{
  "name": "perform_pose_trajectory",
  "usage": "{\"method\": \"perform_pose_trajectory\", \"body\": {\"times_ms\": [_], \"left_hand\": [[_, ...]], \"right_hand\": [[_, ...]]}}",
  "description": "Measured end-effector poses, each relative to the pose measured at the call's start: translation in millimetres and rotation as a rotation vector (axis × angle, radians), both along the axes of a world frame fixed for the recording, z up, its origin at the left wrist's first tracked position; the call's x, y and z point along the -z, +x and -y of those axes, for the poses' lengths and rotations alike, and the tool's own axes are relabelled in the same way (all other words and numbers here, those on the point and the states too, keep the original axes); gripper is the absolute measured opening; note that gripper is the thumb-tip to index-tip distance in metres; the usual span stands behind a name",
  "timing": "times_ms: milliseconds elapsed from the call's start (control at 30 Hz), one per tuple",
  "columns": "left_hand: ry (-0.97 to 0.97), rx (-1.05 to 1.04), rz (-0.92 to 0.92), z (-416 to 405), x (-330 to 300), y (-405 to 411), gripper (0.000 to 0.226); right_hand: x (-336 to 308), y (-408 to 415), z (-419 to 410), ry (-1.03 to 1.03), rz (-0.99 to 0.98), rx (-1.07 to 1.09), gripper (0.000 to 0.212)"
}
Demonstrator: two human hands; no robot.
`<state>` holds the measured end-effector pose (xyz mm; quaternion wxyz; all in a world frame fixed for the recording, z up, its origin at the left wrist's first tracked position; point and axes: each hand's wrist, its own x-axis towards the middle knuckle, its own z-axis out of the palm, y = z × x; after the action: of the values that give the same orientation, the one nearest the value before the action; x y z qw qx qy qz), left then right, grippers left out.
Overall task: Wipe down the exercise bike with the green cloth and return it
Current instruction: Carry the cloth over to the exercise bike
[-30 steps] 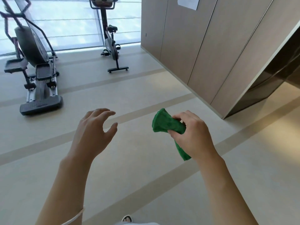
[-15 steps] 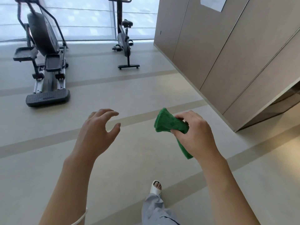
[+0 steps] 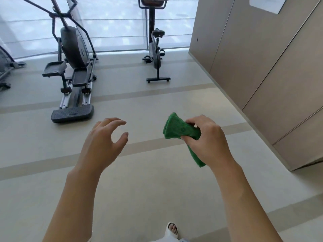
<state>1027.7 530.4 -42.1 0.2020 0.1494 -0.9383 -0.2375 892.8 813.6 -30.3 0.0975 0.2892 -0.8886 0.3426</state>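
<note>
The green cloth [image 3: 181, 131] is gripped in the right hand [image 3: 208, 138]; the left hand [image 3: 103, 142] is held loosely open, empty. The exercise bike [image 3: 154, 48], well apart by the far floor edge, is judged unwiped; wiping and return remain.

The exercise bike [image 3: 154, 49] stands ahead by the window [image 3: 111, 23], elliptical trainer [image 3: 73, 67] left, wall panels [image 3: 262, 58] right.
</note>
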Motion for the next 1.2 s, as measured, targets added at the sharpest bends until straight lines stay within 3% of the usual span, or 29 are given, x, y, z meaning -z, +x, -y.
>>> {"method": "perform_pose_trajectory", "body": {"times_ms": [400, 667, 867, 1200], "left_hand": [[0.06, -0.073, 0.001, 54.8, 4.7, -131.9, 0.033], [0.103, 0.012, 0.0, 160.0, 15.1, -238.2, 0.032], [0.112, 0.061, -0.011, 258.8, -10.4, -311.6, 0.032], [0.175, 0.111, -0.006, 344.5, -4.2, -375.9, 0.033]], "right_hand": [[11.0, -151.8, 65.0, -0.008, 0.032, -0.072, 0.035], [18.7, -236.7, 166.9, 0.026, 0.026, -0.034, 0.035], [0.4, -292.0, 262.4, 0.053, 0.005, -0.017, 0.034], [-2.1, -355.9, 364.7, 0.114, -0.013, -0.032, 0.037]]}}
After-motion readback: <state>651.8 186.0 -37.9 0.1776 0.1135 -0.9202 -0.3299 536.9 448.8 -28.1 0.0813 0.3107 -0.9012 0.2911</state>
